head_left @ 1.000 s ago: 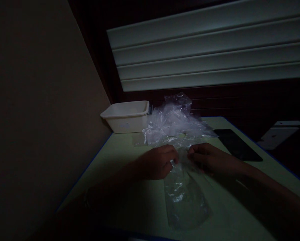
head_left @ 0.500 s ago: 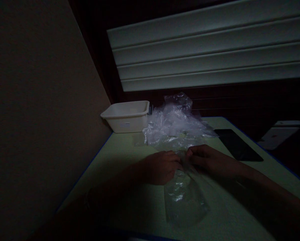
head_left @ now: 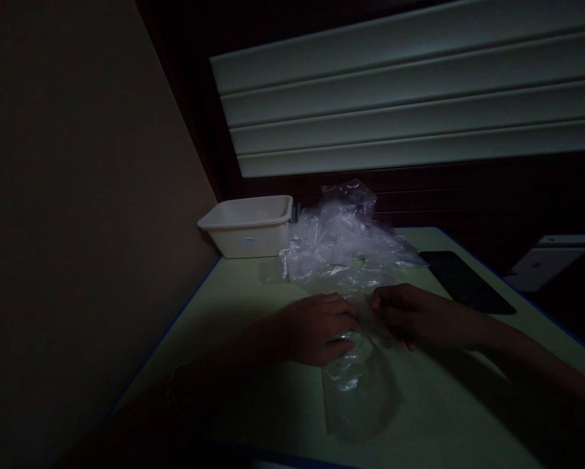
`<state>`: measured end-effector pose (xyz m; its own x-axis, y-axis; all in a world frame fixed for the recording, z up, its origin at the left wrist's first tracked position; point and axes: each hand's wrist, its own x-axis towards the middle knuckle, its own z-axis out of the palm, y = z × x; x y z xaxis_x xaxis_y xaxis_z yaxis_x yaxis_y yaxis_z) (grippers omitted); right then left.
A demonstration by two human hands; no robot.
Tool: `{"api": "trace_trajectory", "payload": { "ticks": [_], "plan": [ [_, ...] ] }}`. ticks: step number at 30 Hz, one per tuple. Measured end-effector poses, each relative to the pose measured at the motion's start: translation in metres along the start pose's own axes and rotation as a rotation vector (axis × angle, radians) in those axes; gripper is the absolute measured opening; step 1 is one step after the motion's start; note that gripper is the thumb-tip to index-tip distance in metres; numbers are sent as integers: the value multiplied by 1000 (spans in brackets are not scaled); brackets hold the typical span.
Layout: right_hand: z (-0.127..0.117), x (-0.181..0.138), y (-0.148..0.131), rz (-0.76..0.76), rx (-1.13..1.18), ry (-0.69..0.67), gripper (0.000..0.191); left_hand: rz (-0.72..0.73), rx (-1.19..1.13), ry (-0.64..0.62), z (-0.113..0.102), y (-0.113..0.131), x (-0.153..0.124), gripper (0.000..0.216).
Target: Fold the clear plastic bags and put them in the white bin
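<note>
A clear plastic bag (head_left: 361, 397) lies on the table in front of me, its lower part spread towards me. My left hand (head_left: 319, 329) is at its upper left, fingers curled over the film and closed on it. Across from it, my right hand (head_left: 414, 316) has bent fingers closed at the bag's upper right side. The fingertips of both hands are dim and partly hidden, and a small gap separates the hands. Just beyond them rests a crumpled heap of clear plastic bags (head_left: 341, 234).
At the back left stands a white plastic tub (head_left: 251, 241) beside the wall. A dark flat tablet-like thing (head_left: 466, 283) lies on the right of the green table (head_left: 209, 319), which has a blue edge. Past the right edge is a white box (head_left: 549, 267). Light slatted panels rise behind.
My right hand has shifted slightly to the right, away from the left, and its thumb shows lower. My left hand's thumb and fingers have parted a little on the bag.
</note>
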<state>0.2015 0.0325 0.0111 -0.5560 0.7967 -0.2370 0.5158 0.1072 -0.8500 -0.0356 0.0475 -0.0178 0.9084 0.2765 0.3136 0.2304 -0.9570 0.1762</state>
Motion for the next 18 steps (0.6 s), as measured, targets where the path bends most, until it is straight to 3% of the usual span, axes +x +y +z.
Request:
{"api": "trace_trajectory", "payload": {
  "ticks": [4,11,18],
  "plan": [
    [1,-5,-5,36,-76,39,21,9,4,-3,0,0,0,24],
    [20,-16,-17,51,-472,165,85,2,16,-18,-1,0,0,26],
    [27,-21,4,-58,-557,234,86,3,12,-13,-1,0,0,25]
  ]
}}
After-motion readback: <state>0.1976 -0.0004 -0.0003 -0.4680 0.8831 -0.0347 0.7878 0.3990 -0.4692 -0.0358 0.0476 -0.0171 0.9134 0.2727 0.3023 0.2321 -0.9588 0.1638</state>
